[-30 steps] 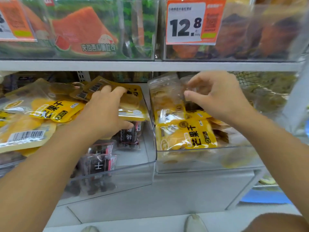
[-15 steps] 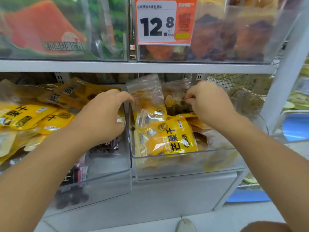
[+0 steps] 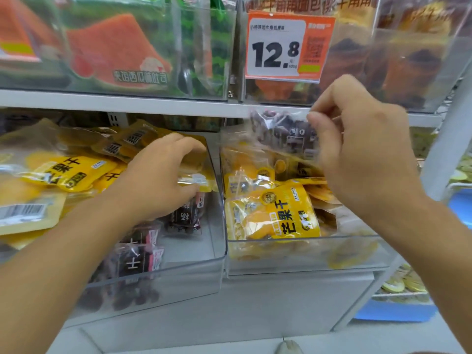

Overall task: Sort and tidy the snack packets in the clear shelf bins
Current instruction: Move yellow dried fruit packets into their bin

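In the head view, two clear shelf bins are seen under a white shelf board [image 3: 153, 104], and the right bin [image 3: 306, 254] is taken as the landmark. A dark snack packet [image 3: 281, 131], clear with dark pieces inside, is held above the back of the right bin, in front of the shelf board. It is pinched at its right edge by the curled fingers and thumb of the right hand [image 3: 357, 149]; the packet is blurred. Below it, inside the right bin, yellow mango packets [image 3: 275, 215] are stacked, the front one upright against the front wall.

Just left of the right bin, the left bin [image 3: 178, 272] is placed, touching it. The left hand [image 3: 158, 180] is reached into it, and a yellow packet [image 3: 196, 178] is gripped between the curled fingers above and the thumb below. More yellow packets [image 3: 63, 172] are piled further left, and dark plum packets [image 3: 138, 256] lie on the floor of the left bin under the wrist.

Above the right bin, an orange price tag [image 3: 286, 47] reading 12.8 is fixed on an upper bin.
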Demonstrator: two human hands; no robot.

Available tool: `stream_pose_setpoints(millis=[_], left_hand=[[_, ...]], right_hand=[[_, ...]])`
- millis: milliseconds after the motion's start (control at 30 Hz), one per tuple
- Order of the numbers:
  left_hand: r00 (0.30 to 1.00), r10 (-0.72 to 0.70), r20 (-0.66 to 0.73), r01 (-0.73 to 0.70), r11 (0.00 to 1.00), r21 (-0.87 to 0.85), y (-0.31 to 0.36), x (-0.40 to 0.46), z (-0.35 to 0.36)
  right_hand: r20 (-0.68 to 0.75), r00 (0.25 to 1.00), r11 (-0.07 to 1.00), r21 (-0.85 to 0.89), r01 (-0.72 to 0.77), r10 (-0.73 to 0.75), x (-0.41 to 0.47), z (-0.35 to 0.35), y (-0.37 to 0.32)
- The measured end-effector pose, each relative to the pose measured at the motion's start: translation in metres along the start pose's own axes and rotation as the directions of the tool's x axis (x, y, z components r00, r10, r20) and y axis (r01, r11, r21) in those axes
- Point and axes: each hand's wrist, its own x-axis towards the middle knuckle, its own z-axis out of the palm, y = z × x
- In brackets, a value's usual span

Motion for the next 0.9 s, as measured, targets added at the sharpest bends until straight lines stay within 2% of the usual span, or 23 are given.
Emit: stream_pose_setpoints(millis=[33,67,100,133,167,200,300,400,433,500,567,600,667,767,833,900], left_hand=[[0.999,-0.017,-0.033,0.014,0.994,-0.108,-0.001,-0.001,-0.005],[0.998,-0.055,-0.038,0.042,0.955,-0.292,-0.002,-0.003,-0.012],[0.996,-0.086,-0.003,0.072,0.849,-0.524,-0.002,-0.006,-0.02],[0.996,-0.076,0.05,0.089,0.678,-0.729,-0.001,-0.008,-0.029],[0.993,-0.054,0.102,0.115,0.53,-0.84,-0.001,-0.011,-0.034],[0.99,-0.022,0.138,0.131,0.485,-0.865,0.0,-0.014,-0.038],[0.985,-0.038,0.166,0.145,0.7,-0.699,-0.001,-0.023,-0.035],[0.998,-0.06,0.022,0.058,0.725,-0.687,-0.006,-0.03,-0.035],[0.998,-0.061,-0.029,0.023,0.716,-0.698,-0.008,-0.03,-0.038],[0.994,-0.052,-0.095,-0.031,0.704,-0.71,-0.01,-0.032,-0.045],[0.985,0.005,-0.174,-0.11,0.796,-0.596,-0.009,-0.032,-0.049],[0.977,0.042,-0.21,-0.15,0.834,-0.531,-0.009,-0.033,-0.05],[0.961,0.109,-0.256,-0.217,0.868,-0.446,-0.009,-0.033,-0.05],[0.944,0.214,-0.252,-0.288,0.906,-0.311,-0.01,-0.032,-0.045],[0.941,0.261,-0.216,-0.313,0.913,-0.262,-0.013,-0.031,-0.037],[0.953,0.246,-0.178,-0.288,0.92,-0.267,-0.014,-0.03,-0.028]], right_hand=[[-0.001,0.999,0.991,0.121,-0.052,0.052,0.0,0.006,-0.003],[0.031,0.994,0.962,0.248,-0.113,0.109,0.0,0.014,-0.007],[0.094,0.982,0.911,0.369,-0.184,0.161,0.0,0.024,-0.01],[0.18,0.963,0.844,0.466,-0.265,0.203,-0.001,0.033,-0.015],[0.266,0.937,0.78,0.527,-0.338,0.226,-0.002,0.042,-0.02],[0.33,0.916,0.745,0.546,-0.382,0.227,-0.003,0.052,-0.024],[0.398,0.902,0.776,0.511,-0.37,0.169,-0.006,0.072,-0.034],[0.433,0.894,0.743,0.558,-0.369,0.119,-0.003,0.075,-0.042],[0.461,0.879,0.692,0.595,-0.409,0.123,0.0,0.073,-0.043],[0.572,0.812,0.514,0.665,-0.542,0.117,0.006,0.067,-0.044],[0.68,0.727,0.337,0.666,-0.665,0.091,0.01,0.066,-0.042],[0.705,0.704,0.33,0.647,-0.687,0.085,0.009,0.068,-0.04],[0.743,0.666,0.448,0.574,-0.686,0.068,0.005,0.074,-0.036],[0.846,0.532,0.558,0.45,-0.697,-0.018,0.0,0.081,-0.035],[0.845,0.531,0.635,0.446,-0.631,-0.066,0.001,0.087,-0.038],[0.81,0.577,0.754,0.445,-0.483,-0.109,0.004,0.091,-0.047]])
